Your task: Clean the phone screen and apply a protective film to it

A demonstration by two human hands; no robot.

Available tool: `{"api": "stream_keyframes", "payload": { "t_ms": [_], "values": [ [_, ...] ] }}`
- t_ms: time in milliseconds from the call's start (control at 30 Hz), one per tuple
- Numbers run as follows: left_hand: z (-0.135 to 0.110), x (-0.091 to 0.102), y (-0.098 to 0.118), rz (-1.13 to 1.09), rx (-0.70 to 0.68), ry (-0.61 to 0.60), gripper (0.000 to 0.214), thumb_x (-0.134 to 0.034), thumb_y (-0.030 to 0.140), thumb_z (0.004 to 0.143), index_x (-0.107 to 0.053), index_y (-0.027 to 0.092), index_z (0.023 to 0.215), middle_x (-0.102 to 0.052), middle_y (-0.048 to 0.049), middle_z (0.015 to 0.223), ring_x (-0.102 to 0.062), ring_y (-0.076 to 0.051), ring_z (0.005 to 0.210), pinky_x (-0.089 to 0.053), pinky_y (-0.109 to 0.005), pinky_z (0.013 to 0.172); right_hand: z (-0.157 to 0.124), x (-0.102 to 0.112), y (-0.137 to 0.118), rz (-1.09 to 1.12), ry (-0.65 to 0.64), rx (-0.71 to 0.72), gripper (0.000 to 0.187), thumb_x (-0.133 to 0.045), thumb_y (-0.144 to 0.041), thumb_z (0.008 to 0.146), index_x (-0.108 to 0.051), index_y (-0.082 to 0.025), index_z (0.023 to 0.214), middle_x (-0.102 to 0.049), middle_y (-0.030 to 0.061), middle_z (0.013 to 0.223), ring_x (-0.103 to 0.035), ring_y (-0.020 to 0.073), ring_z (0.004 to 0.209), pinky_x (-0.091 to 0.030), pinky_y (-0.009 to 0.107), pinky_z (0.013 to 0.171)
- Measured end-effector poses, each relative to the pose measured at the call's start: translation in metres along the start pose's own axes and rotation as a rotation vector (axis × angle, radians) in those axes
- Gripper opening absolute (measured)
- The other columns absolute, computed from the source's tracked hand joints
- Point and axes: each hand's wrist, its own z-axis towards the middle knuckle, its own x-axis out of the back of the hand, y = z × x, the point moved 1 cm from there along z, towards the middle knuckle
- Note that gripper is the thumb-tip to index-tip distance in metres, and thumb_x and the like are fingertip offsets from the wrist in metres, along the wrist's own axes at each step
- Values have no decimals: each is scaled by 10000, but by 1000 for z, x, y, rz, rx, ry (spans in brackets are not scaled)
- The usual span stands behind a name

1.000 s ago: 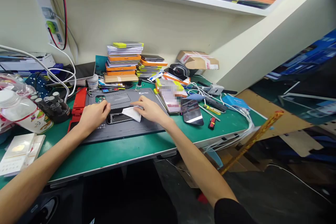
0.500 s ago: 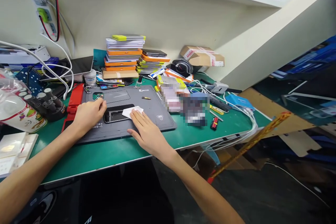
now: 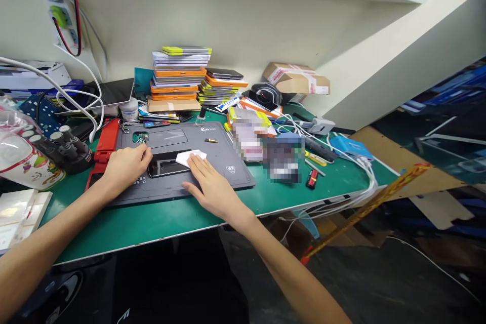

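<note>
A smartphone with a black, glossy screen (image 3: 165, 167) lies flat on a grey work mat (image 3: 212, 179). On its right end rests a folded white wipe (image 3: 184, 157). The outstretched fingers of my right hand (image 3: 210, 182) lie flat on this wipe, with the thumb apart over the mat. My left hand (image 3: 127, 167) is closed at the phone's left end, fingers curled under. What those fingers hold, if anything, is hidden. Behind the phone, a small brass-coloured piece (image 3: 211, 140) sits on the mat, and a small glass bottle with a black cap (image 3: 201, 117) stands at its back edge.
Stacked flat cases (image 3: 178, 81) rise against the wall. At left are a red holder (image 3: 106, 142), dark-handled tools in a round stand (image 3: 66, 147) and a patterned bowl (image 3: 34, 164). Cables (image 3: 364, 167), a yellow-handled tool (image 3: 316, 158) and a cardboard box (image 3: 298, 81) are at right.
The view has shifted slightly. My right hand and the wipe are at almost the same place on the phone, and my left hand stays closed at the phone's left end.
</note>
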Motion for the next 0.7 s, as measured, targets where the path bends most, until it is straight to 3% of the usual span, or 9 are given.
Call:
{"api": "stream_keyframes", "payload": {
  "t_ms": [167,400,500,600,700],
  "values": [
    [0,1,-1,-30,8,3,484,-348,472,1146,-770,236,1128,-884,-202,1075,-853,-452,1039,-564,-446,829,27,2,8,17,-33,-1,871,-433,-709,1212,-420,-109,1843,-402,215,1897,-340,351,1804,-289,604,1496],
    [1,-2,-4,-99,5,31,478,-375,489,1147,-784,263,1052,-895,-148,1062,-847,-384,1030,-551,-395,838,-14,5,-2,6,-18,36,847,-478,-689,1205,-425,-140,1848,-393,190,1904,-372,354,1792,-308,602,1494],
    [1,1,-2,-120,0,38,484,-370,482,1147,-791,264,1048,-897,-144,1090,-839,-379,1055,-537,-391,841,9,5,7,21,-48,19,784,-380,-650,1239,-488,-127,1813,-432,175,1891,-365,325,1797,-290,572,1501],
    [0,5,0,-137,-7,44,477,-371,458,1145,-791,259,1040,-895,-145,1078,-833,-384,1039,-511,-392,814,34,4,14,21,-45,15,771,-396,-649,1237,-500,-140,1806,-460,174,1880,-381,328,1791,-283,577,1501],
    [-1,6,-1,-147,-6,60,465,-380,436,1145,-788,259,1010,-895,-140,1070,-830,-375,1021,-490,-386,793,23,4,6,7,-27,32,809,-444,-670,1221,-470,-129,1821,-439,198,1884,-387,351,1787,-298,601,1494]
  ]
}}
